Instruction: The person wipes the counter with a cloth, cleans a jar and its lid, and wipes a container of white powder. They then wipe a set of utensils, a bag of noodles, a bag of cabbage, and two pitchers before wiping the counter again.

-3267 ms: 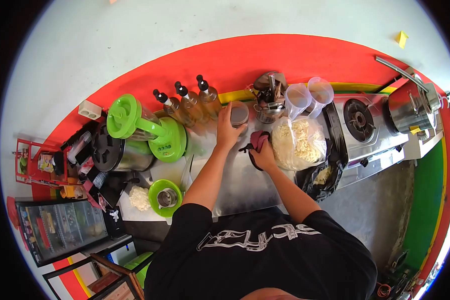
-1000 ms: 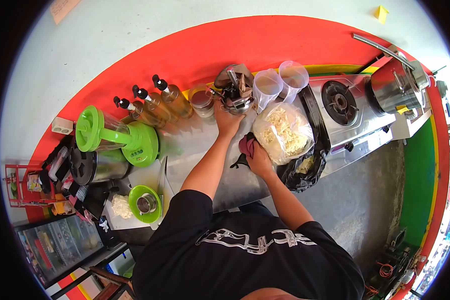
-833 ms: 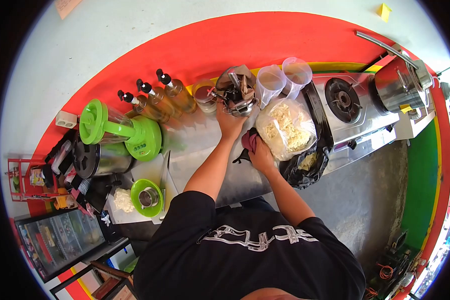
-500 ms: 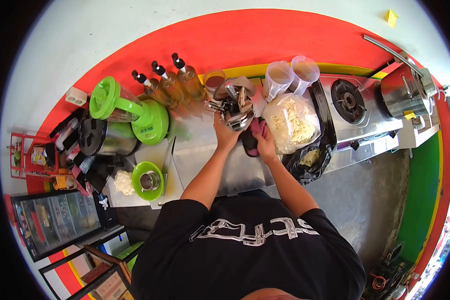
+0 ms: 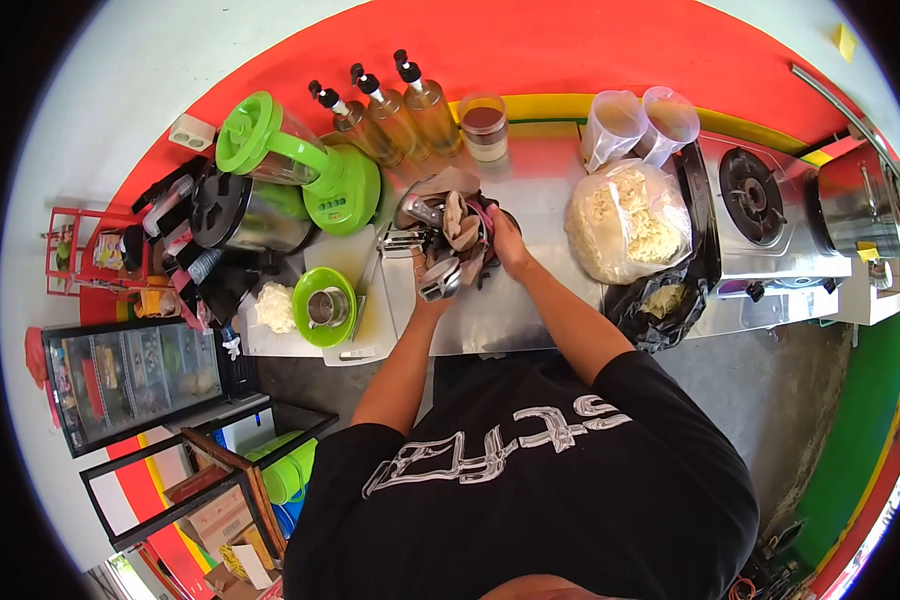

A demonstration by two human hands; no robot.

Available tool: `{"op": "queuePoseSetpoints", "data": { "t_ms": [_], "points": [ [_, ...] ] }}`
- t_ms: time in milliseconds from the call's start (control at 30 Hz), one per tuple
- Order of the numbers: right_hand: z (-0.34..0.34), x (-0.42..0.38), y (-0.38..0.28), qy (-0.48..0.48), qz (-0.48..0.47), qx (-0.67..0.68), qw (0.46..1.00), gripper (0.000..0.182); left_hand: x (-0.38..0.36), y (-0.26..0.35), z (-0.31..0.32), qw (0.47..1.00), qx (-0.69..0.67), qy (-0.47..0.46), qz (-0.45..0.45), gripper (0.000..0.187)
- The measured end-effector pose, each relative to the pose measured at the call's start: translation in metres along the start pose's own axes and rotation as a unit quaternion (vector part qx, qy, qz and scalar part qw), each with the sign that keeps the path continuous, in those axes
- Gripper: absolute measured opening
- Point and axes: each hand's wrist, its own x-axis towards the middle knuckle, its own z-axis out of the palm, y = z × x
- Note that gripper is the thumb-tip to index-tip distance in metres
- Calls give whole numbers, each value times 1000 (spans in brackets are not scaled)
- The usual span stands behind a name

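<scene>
Biggest risk here is the top-heavy utensil bundle tipping or shedding a piece. It's a crowded cluster of metal and brownish tools with heads splayed out past the grip, so a tilt toward the body or a loose left hand could let one slide out onto the steel counter. The cloth could also snag on a protruding edge and drag something with it (splayed utensils love catching fabric).

The bundle is over the near-middle part of the counter, in front of the person, between the green bowl on the left and the bag of pale shreds on the right, apart from both. Left hand is wrapped around its near side, gripping it. Right hand is curled round the cloth, pressed to the bundle's right side.

As for which way it points, the utensil heads face up toward the camera, with the fork-like one sticking out left and the rounded shiny one leaning toward the person's body. Long axis looks roughly upright with a bit of a lean, though the lower part is hidden by hands and tools, so take that loosely.
</scene>
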Motion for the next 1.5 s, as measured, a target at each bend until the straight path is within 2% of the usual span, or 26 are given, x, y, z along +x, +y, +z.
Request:
{"op": "queuePoseSetpoints", "data": {
  "t_ms": [67,100,200,233,300,333,433,500,533,600,667,733,800,933,967,1000,1033,1067,1133,1167,1200,1300,1333,1400,1467,1500],
  "points": [
    [22,-16,-2,32,-2,-20,999,60,-5,-10,10,993,-65,90,-47,46],
    [27,-21,1,15,-10,-17,1000,64,-6,-13,12,992,-64,93,-54,46],
    [40,-42,-4,-58,-32,-10,998,72,1,-26,14,938,-283,110,-167,42],
    [55,-58,-23,-35,-22,1,999,70,5,-27,3,938,-280,113,-168,42],
    [65,-53,-22,25,-52,7,998,56,13,-20,-29,996,21,-4,-82,41],
    [63,-43,-24,27,-52,8,998,56,12,-20,-28,997,21,-6,-79,41],
    [54,0,-29,-34,-2,69,997,39,2,-30,-2,990,-73,76,-94,38],
    [42,17,-25,-37,41,76,996,42,-13,-38,31,873,-438,124,-174,36],
    [36,22,-20,-41,85,82,992,45,-11,-37,27,873,-437,124,-175,36],
    [30,22,2,-36,68,80,994,54,-9,-33,15,972,-189,103,-95,33],
    [24,16,21,-19,32,70,997,68,0,-20,-2,974,-173,105,-105,31],
    [31,-12,26,24,35,50,998,67,11,-4,-16,987,-80,113,-85,34],
    [45,-44,25,68,37,32,997,67,19,5,-17,982,-106,95,-126,38],
    [49,-60,14,66,98,160,980,64,54,41,-61,985,52,90,-140,43],
    [50,-56,3,52,77,159,983,63,60,51,-69,915,-279,137,-258,46],
    [50,-51,-6,37,57,158,985,63,65,60,-83,726,-574,166,-342,50],
    [44,-37,-9,56,35,151,986,63,62,57,-104,833,-440,90,-324,67],
    [36,-22,-14,51,35,173,983,62,59,53,-105,833,-438,93,-325,67],
    [26,-3,-36,43,53,161,984,58,51,48,-103,764,-522,161,-342,87],
    [20,8,-42,38,55,157,985,58,49,40,-107,805,-448,124,-368,105],
    [11,23,-39,27,70,98,992,50,49,29,-102,804,-446,131,-371,105],
    [9,34,-20,18,61,36,997,39,63,3,-91,783,-538,177,-256,119],
    [9,32,-11,22,37,39,998,35,68,7,-102,782,-539,180,-257,119],
    [9,20,4,1,7,20,1000,41,78,14,-123,713,-606,39,-351,114],
    [14,7,14,48,34,82,995,46,82,21,-128,695,-616,38,-367,108],
    [13,-4,15,29,77,48,995,63,82,22,-126,710,-605,59,-355,106]
  ]
}}
